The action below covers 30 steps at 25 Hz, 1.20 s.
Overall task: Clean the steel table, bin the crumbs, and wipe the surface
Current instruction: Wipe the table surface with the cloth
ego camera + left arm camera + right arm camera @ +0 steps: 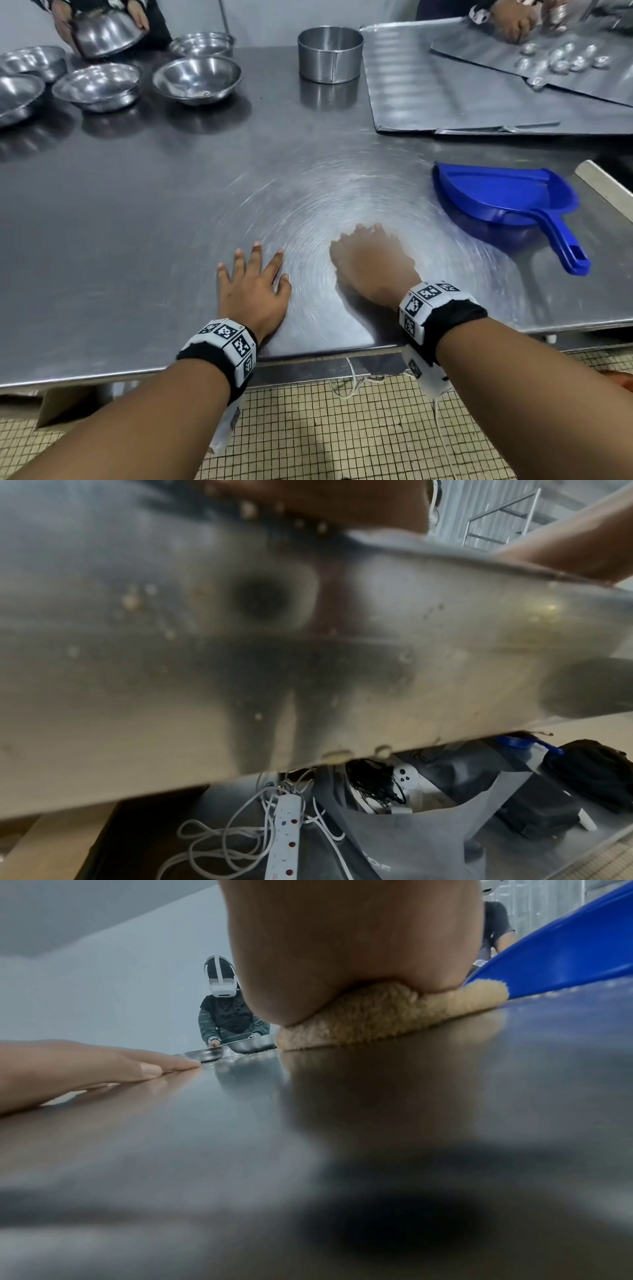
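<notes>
My left hand [253, 291] lies flat on the steel table [154, 212] near its front edge, fingers spread and holding nothing; its fingers [103, 1064] also show at the left of the right wrist view. Just to its right, my right hand [370, 260] is cupped over a tan cloth [387, 1015] and presses it onto the table [411, 1096]. In the head view the hand hides the cloth and is motion-blurred. A blue dustpan [503, 195] lies to the right of that hand, handle towards me, and its edge [565, 947] nearly touches the cloth.
Several steel bowls [197, 80] stand at the back left, a round steel tin [330, 54] at the back middle, flat metal trays [479, 96] at the back right. Other people's hands [513, 20] work there. Below the table's front edge [308, 642] lie a power strip [286, 831] and bags.
</notes>
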Available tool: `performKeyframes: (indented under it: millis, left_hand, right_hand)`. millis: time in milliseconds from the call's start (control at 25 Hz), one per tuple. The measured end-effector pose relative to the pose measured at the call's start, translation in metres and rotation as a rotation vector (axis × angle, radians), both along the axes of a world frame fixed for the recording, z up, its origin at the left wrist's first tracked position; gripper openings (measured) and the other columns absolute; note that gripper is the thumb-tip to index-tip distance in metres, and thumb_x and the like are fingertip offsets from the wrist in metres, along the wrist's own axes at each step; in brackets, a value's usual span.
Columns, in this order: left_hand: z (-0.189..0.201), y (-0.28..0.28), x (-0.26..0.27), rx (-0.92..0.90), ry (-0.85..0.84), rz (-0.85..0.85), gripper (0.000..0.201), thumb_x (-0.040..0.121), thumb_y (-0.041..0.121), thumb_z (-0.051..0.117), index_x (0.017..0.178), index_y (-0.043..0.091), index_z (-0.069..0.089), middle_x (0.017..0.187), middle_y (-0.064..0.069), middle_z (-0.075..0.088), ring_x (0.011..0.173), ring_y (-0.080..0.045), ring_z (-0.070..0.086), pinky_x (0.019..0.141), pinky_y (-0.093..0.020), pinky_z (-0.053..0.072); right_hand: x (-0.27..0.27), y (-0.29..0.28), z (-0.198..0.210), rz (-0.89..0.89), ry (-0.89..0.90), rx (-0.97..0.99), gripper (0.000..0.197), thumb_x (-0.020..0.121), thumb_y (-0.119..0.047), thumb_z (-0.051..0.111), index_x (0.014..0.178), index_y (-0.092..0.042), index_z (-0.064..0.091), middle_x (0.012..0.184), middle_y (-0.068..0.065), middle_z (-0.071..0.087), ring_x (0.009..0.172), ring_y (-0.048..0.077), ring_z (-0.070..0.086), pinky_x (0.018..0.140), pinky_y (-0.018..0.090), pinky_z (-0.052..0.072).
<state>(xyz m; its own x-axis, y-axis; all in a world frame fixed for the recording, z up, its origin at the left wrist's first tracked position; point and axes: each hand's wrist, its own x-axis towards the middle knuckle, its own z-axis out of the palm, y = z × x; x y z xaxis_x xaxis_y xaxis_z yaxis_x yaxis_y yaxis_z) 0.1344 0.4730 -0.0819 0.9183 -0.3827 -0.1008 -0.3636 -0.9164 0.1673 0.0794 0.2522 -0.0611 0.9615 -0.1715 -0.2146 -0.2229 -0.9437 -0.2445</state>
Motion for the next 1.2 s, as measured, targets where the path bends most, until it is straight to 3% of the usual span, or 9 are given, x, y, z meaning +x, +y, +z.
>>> performKeyframes:
  millis: [120, 240, 360, 440, 520, 720, 880, 1080, 1200]
  left_hand:
    - [0.013, -0.017, -0.005, 0.006, 0.016, 0.003, 0.055, 0.098, 0.047, 0.028, 0.152, 0.033, 0.027, 0.162, -0.006, 0.017, 0.149, -0.028, 0.011, 0.120, -0.049, 0.005]
    - [0.031, -0.053, -0.017, -0.147, 0.024, -0.004, 0.048, 0.097, 0.042, 0.039, 0.140, 0.025, 0.049, 0.144, -0.008, 0.046, 0.133, -0.027, 0.040, 0.113, -0.041, 0.028]
    - [0.047, -0.092, -0.023, -0.316, 0.260, 0.086, 0.038, 0.095, 0.041, 0.046, 0.114, 0.016, 0.067, 0.105, -0.009, 0.069, 0.093, -0.027, 0.066, 0.084, -0.036, 0.054]
    - [0.052, -0.112, -0.022, -0.381, 0.421, 0.172, 0.038, 0.092, 0.044, 0.053, 0.098, 0.010, 0.069, 0.088, -0.008, 0.071, 0.076, -0.023, 0.067, 0.058, -0.026, 0.050]
    - [0.054, -0.124, -0.023, -0.402, 0.491, 0.218, 0.035, 0.086, 0.042, 0.065, 0.095, 0.007, 0.067, 0.088, -0.006, 0.070, 0.073, -0.020, 0.066, 0.050, -0.022, 0.043]
    - [0.045, -0.143, -0.026, -0.511, 0.657, 0.268, 0.032, 0.077, 0.024, 0.082, 0.096, 0.008, 0.064, 0.099, -0.012, 0.071, 0.086, -0.028, 0.071, 0.070, -0.035, 0.060]
    - [0.044, -0.150, -0.036, -0.688, 0.697, 0.237, 0.033, 0.082, 0.016, 0.078, 0.108, 0.015, 0.057, 0.107, -0.012, 0.068, 0.089, -0.033, 0.071, 0.069, -0.043, 0.061]
    - [0.041, -0.149, -0.040, -0.512, 0.362, 0.064, 0.046, 0.088, 0.012, 0.070, 0.131, 0.017, 0.054, 0.112, -0.011, 0.065, 0.096, -0.025, 0.066, 0.085, -0.035, 0.055]
    - [0.042, -0.142, -0.035, -0.390, 0.229, -0.044, 0.056, 0.088, 0.031, 0.069, 0.139, 0.022, 0.048, 0.129, -0.009, 0.053, 0.114, -0.025, 0.057, 0.097, -0.039, 0.049]
  right_hand:
    - [-0.016, -0.015, 0.008, 0.178, 0.043, 0.025, 0.061, 0.096, -0.055, 0.030, 0.152, -0.039, 0.013, 0.162, -0.007, 0.001, 0.148, 0.018, -0.012, 0.120, 0.044, -0.006]
    - [-0.032, -0.029, 0.020, -0.024, -0.090, 0.160, 0.059, 0.096, -0.054, 0.035, 0.150, -0.033, 0.025, 0.158, -0.002, 0.024, 0.148, 0.021, 0.012, 0.120, 0.038, 0.013]
    - [-0.043, -0.047, 0.033, -0.423, -0.082, 0.067, 0.058, 0.094, -0.051, 0.042, 0.138, -0.013, 0.046, 0.137, 0.014, 0.049, 0.127, 0.030, 0.043, 0.105, 0.042, 0.037]
    - [-0.048, -0.052, 0.039, -0.542, 0.057, 0.060, 0.065, 0.088, -0.061, 0.045, 0.122, -0.006, 0.055, 0.124, 0.016, 0.056, 0.114, 0.033, 0.053, 0.093, 0.041, 0.046]
    - [-0.049, -0.051, 0.043, -0.583, 0.104, 0.190, 0.062, 0.086, -0.061, 0.051, 0.110, -0.004, 0.059, 0.113, 0.015, 0.063, 0.102, 0.031, 0.060, 0.077, 0.033, 0.047]
    - [-0.043, -0.043, 0.051, -0.574, 0.129, 0.356, 0.023, 0.095, -0.030, 0.054, 0.099, -0.009, 0.062, 0.118, 0.016, 0.062, 0.107, 0.031, 0.061, 0.086, 0.035, 0.050]
    - [-0.043, -0.059, 0.049, -0.705, 0.049, 0.447, 0.024, 0.090, -0.026, 0.062, 0.100, -0.004, 0.055, 0.109, 0.019, 0.065, 0.091, 0.033, 0.063, 0.062, 0.029, 0.050]
    - [-0.055, -0.073, 0.039, -0.697, -0.026, 0.355, 0.041, 0.091, -0.027, 0.061, 0.121, -0.005, 0.044, 0.117, 0.016, 0.060, 0.109, 0.032, 0.057, 0.087, 0.036, 0.045]
    - [-0.064, -0.073, 0.032, -0.556, -0.104, 0.021, 0.053, 0.092, -0.043, 0.054, 0.131, -0.010, 0.041, 0.129, 0.014, 0.052, 0.119, 0.031, 0.049, 0.100, 0.042, 0.042]
